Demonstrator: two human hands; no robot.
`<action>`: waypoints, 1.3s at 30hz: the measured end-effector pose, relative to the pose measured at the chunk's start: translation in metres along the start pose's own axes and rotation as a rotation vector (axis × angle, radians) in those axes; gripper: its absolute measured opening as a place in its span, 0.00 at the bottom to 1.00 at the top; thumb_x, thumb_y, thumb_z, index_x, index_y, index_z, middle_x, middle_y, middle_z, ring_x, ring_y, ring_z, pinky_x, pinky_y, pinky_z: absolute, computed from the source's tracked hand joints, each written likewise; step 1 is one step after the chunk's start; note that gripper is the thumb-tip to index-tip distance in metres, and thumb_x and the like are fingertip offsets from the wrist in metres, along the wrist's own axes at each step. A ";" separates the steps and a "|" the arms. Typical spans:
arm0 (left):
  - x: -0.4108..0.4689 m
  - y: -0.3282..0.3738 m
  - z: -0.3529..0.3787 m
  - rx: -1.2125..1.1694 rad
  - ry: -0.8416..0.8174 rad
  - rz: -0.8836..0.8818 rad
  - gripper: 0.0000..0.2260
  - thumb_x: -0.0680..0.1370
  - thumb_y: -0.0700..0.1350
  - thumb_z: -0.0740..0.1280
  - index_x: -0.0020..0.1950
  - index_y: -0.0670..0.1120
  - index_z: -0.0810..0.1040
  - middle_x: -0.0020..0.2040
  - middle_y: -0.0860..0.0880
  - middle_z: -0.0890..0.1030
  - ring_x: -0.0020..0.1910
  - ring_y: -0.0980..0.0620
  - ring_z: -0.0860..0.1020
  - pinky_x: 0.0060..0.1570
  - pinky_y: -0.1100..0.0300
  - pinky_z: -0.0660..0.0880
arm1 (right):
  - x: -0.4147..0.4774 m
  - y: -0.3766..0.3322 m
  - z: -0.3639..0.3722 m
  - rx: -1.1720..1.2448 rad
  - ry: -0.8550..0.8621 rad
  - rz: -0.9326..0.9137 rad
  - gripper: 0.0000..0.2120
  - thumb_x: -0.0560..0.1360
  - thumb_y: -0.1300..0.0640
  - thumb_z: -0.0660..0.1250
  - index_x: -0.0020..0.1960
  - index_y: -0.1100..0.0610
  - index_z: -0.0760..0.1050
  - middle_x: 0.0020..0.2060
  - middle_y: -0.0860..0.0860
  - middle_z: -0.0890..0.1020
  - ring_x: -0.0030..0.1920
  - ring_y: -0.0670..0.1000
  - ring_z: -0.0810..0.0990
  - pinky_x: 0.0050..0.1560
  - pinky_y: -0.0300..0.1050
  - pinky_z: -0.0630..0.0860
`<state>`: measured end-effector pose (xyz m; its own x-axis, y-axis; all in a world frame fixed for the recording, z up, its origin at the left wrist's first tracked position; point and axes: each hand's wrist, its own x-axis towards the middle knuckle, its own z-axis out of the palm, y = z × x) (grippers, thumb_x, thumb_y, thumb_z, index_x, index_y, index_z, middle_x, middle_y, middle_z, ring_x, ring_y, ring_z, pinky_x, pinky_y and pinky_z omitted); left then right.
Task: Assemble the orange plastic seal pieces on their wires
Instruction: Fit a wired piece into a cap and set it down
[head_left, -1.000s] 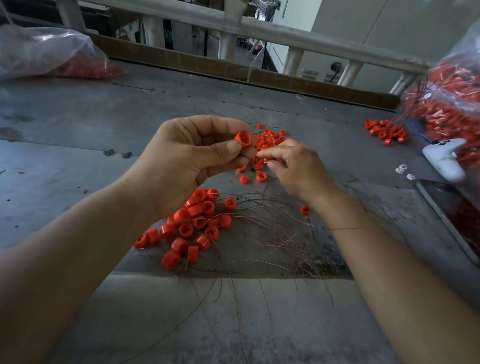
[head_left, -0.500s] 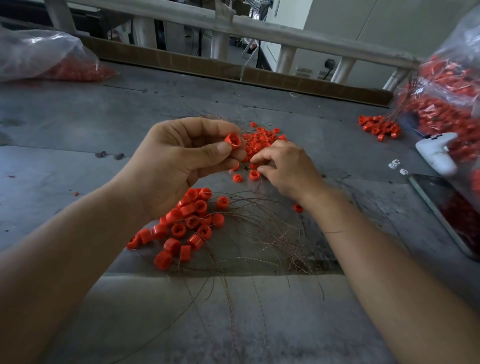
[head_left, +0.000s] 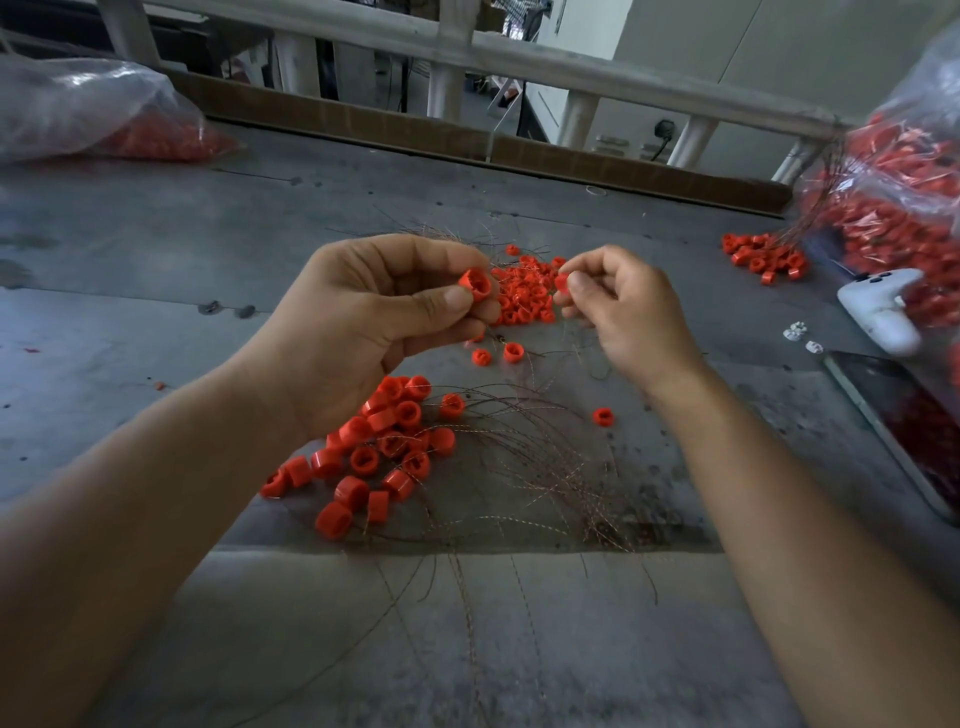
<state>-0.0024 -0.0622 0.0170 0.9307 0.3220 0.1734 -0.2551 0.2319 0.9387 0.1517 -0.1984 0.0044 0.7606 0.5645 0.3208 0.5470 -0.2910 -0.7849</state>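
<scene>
Head view: the seal pieces are small, light, stiff plastic, probably smooth enough to slip out of a pinch. Each is best taken by its outer wall between thumb and fingertip, leaving the hollow free. The wires (head_left: 545, 467) look thin and springy, likely to bend and snag, so they are best held close to the end. The left hand (head_left: 384, 332) has its grip clamped on an orange cap (head_left: 477, 283) between thumb and forefinger, open mouth turned toward the right hand (head_left: 623, 317). That hand's grip is pinched on a smaller orange piece (head_left: 561, 283), near the cap but apart from it; whether a wire hangs from it I cannot tell. Both are held above the desk (head_left: 156, 260), over a loose heap of small pieces (head_left: 524, 304), while a pile of wired caps (head_left: 379, 452) lies nearer, below the left wrist.
</scene>
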 end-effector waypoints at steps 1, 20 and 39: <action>0.000 0.000 0.000 0.007 -0.003 -0.003 0.10 0.65 0.35 0.65 0.45 0.40 0.79 0.37 0.46 0.83 0.39 0.52 0.83 0.39 0.65 0.78 | -0.001 -0.002 -0.001 0.057 -0.001 0.015 0.10 0.78 0.62 0.58 0.42 0.52 0.73 0.35 0.47 0.78 0.35 0.40 0.77 0.39 0.34 0.74; 0.001 0.000 -0.001 0.118 -0.026 -0.018 0.10 0.63 0.36 0.67 0.38 0.46 0.84 0.37 0.46 0.84 0.39 0.52 0.83 0.38 0.66 0.78 | -0.020 -0.029 0.001 0.446 -0.275 -0.012 0.10 0.75 0.67 0.61 0.49 0.54 0.75 0.38 0.48 0.78 0.39 0.42 0.77 0.39 0.34 0.73; 0.000 -0.001 0.005 0.266 0.057 0.023 0.09 0.67 0.33 0.67 0.43 0.43 0.79 0.34 0.49 0.83 0.35 0.55 0.82 0.36 0.69 0.76 | -0.033 -0.041 0.018 0.286 -0.172 -0.298 0.16 0.68 0.69 0.70 0.46 0.49 0.76 0.40 0.46 0.81 0.39 0.43 0.81 0.39 0.36 0.77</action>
<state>-0.0007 -0.0666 0.0179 0.9074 0.3772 0.1856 -0.1910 -0.0233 0.9813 0.0979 -0.1914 0.0163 0.5023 0.7184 0.4813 0.5966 0.1151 -0.7943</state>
